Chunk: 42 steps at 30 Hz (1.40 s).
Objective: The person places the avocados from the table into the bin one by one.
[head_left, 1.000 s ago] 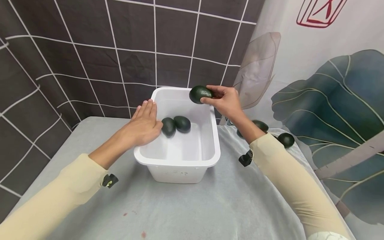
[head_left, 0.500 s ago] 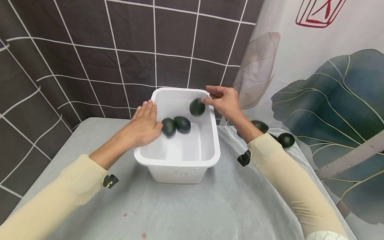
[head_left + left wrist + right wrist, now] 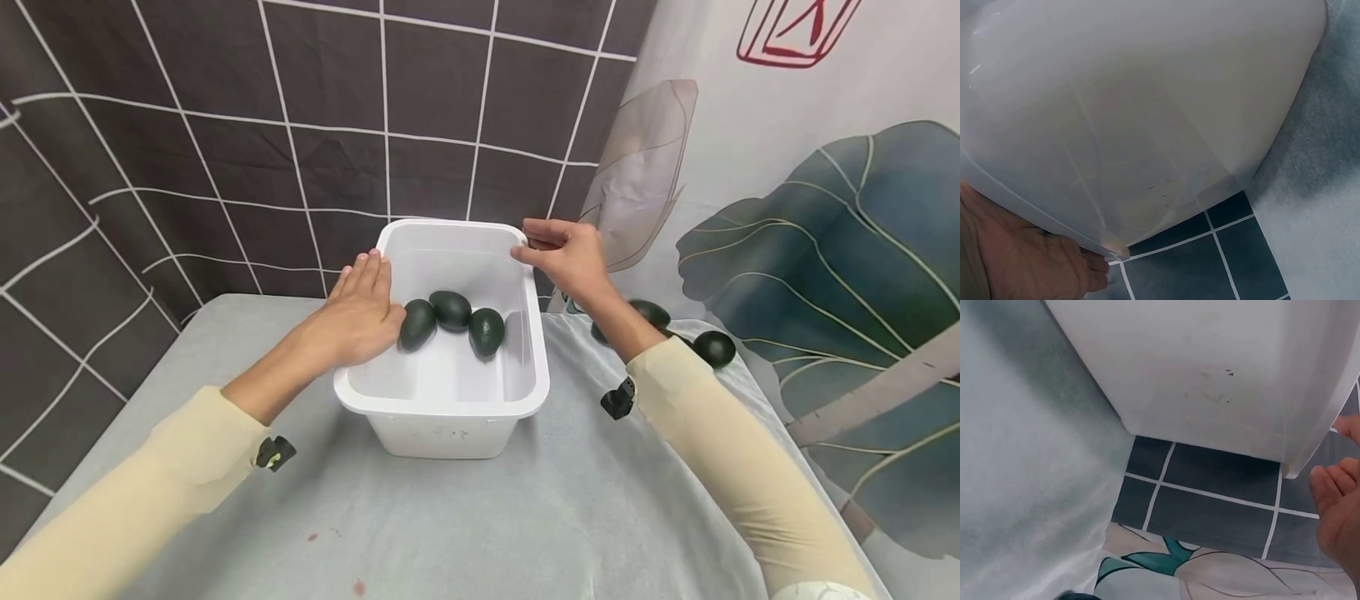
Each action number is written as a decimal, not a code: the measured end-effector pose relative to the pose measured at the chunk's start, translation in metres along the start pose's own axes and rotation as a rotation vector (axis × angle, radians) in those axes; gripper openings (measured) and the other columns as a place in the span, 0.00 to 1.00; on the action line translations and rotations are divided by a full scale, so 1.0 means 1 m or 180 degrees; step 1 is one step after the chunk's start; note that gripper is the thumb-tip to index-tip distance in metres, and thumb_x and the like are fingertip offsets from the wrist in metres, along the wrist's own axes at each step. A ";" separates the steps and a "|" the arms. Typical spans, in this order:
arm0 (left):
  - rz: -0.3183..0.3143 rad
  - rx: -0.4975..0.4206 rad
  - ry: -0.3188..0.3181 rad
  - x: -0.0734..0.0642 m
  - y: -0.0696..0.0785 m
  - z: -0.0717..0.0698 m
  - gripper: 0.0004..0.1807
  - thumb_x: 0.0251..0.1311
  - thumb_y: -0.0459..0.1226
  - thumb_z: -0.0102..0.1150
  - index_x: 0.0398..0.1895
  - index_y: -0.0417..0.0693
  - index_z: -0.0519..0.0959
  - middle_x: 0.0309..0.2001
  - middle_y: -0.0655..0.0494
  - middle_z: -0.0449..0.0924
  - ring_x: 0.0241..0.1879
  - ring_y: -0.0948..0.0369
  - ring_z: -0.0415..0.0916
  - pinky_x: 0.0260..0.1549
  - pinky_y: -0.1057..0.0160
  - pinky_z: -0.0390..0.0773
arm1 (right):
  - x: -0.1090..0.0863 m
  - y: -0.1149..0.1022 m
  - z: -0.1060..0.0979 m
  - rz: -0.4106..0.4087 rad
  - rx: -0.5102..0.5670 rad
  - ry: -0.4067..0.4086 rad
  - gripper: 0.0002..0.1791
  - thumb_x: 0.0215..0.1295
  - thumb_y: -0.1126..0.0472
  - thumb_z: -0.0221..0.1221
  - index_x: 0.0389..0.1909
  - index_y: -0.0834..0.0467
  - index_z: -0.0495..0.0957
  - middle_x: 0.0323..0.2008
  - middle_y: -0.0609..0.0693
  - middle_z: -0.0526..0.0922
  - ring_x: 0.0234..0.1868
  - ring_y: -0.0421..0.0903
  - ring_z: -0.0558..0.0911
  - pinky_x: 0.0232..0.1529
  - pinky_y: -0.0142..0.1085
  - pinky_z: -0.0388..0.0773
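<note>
In the head view, a white plastic tub (image 3: 442, 408) stands on the cloth-covered table with three dark green avocados inside. The left avocado (image 3: 417, 325) and the middle avocado (image 3: 450, 310) lie close together, and the right avocado (image 3: 487, 332) lies beside them. My left hand (image 3: 356, 312) rests flat on the tub's left rim, fingers straight. Over the far right corner of the rim hovers my right hand (image 3: 566, 254), holding nothing, thumb and fingers apart. The left wrist view shows the left palm (image 3: 1035, 262) along the tub's outer wall.
Several more avocados lie on the table right of the tub, partly behind the right forearm; one avocado (image 3: 714, 349) shows whole. A dark gridded curtain (image 3: 322, 158) hangs behind, and a leaf-patterned curtain (image 3: 825, 250) hangs at the right. Grey cloth (image 3: 450, 525) covers the table.
The avocado in my right hand was let go, dropped into the tub and now lies right of the other two, which shifted slightly. The right hand drew back a little rightward; the left stayed put.
</note>
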<state>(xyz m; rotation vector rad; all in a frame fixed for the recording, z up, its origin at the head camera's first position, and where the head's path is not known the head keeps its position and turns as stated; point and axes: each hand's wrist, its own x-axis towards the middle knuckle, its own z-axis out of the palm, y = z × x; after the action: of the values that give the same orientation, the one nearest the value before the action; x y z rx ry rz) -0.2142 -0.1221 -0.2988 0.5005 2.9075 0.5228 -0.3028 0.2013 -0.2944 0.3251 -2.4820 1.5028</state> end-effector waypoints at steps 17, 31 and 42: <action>-0.0008 0.0024 0.0021 0.000 0.001 0.000 0.44 0.84 0.48 0.26 0.91 0.28 0.34 0.93 0.32 0.24 0.93 0.36 0.21 0.92 0.37 0.28 | -0.006 0.010 -0.009 0.0151 0.0030 0.0062 0.31 0.65 0.57 0.81 0.68 0.61 0.88 0.64 0.57 0.92 0.66 0.57 0.92 0.59 0.30 0.90; 0.0001 -0.0001 0.0004 0.001 0.001 0.001 0.45 0.83 0.48 0.26 0.91 0.28 0.34 0.93 0.32 0.24 0.93 0.37 0.20 0.92 0.38 0.27 | -0.017 0.021 -0.018 0.0170 -0.0042 0.0053 0.30 0.66 0.54 0.80 0.67 0.60 0.89 0.64 0.58 0.92 0.66 0.57 0.92 0.57 0.26 0.88; 0.0001 0.0025 0.0018 0.000 0.000 0.000 0.45 0.83 0.48 0.26 0.91 0.28 0.34 0.93 0.31 0.24 0.93 0.37 0.20 0.92 0.37 0.27 | -0.023 0.030 -0.023 0.0142 -0.0038 0.0071 0.30 0.67 0.53 0.81 0.67 0.61 0.89 0.63 0.59 0.93 0.65 0.57 0.92 0.52 0.21 0.85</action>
<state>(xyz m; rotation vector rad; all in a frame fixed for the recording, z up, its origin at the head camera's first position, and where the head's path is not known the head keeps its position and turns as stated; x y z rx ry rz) -0.2142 -0.1223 -0.2987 0.5014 2.9160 0.5139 -0.2877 0.2372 -0.3157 0.2513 -2.4958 1.4996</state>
